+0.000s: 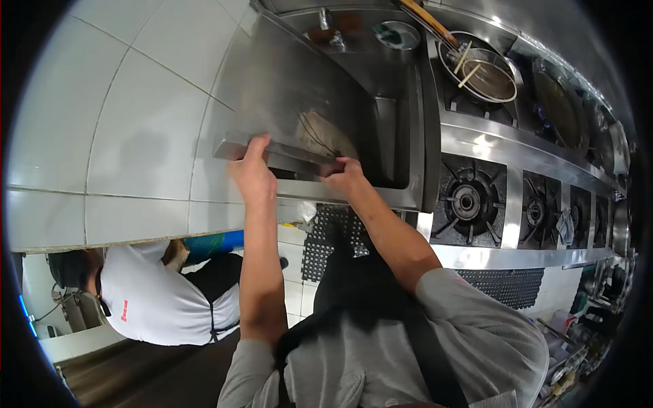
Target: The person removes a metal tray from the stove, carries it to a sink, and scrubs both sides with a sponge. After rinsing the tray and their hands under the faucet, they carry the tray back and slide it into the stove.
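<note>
A large flat metal panel (272, 88) with a raised rim stands tilted over the left part of a steel sink (394, 136). My left hand (255, 173) grips its near rim towards the left corner, thumb on top. Further right on the same rim, my right hand (345, 175) is closed at the edge, beside a thin dark wire or cord (314, 132) that hangs over the panel. A pale brownish patch shows on the panel near that cord. The fingertips of both hands are partly hidden behind the rim.
Gas burners (466, 200) line the right, with a wok and strainer (488, 75) at the back. A round metal lid or dish (397, 35) sits behind the sink. White tiles (149, 115) cover the left. A person in white (163, 292) bends at lower left. A perforated mat (316, 251) lies on the floor.
</note>
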Motion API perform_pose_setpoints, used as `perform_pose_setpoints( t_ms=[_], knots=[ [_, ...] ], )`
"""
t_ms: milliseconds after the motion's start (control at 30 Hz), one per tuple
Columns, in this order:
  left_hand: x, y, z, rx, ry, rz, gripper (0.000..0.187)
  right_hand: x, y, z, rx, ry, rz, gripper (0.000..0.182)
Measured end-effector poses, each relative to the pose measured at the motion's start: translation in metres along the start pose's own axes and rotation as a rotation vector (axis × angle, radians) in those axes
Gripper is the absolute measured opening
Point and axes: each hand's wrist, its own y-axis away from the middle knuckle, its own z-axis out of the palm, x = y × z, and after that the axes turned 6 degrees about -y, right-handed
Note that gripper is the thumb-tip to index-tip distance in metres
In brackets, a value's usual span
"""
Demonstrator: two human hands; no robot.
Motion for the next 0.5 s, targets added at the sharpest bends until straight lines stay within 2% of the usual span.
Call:
perform_pose_setpoints(
  t_ms=[100, 133, 233, 333, 433, 500],
  knots=[
    [-0.005, -0.030, -0.006, 0.035, -0.062, -0.090, 0.026, 0.022, 0.016, 0.001, -0.024, 0.182, -0.145, 0.020],
    [-0.003, -0.034, -0.008, 0.006, -0.029, -0.035, 0.024, 0.033, 0.028, -0.001, -0.066, 0.183, -0.063, 0.047],
    [-0.025, -0.071, -0.035, -0.002, 0.053, -0.066, 0.024, 0.051, 0.062, 0.000, -0.013, 0.658, 0.125, 0.064],
    [-0.043, -0.102, -0.064, 0.010, 0.055, -0.184, 0.023, 0.048, 0.075, -0.004, -0.128, 1.110, 0.066, 0.062],
    [-0.065, -0.129, -0.088, -0.006, 0.117, -0.216, 0.021, 0.030, 0.106, 0.004, -0.239, 1.297, -0.009, 0.051],
    [-0.074, -0.141, -0.099, -0.007, 0.103, -0.243, 0.017, 0.006, 0.116, 0.011, -0.232, 1.306, -0.101, 0.049]
  ],
)
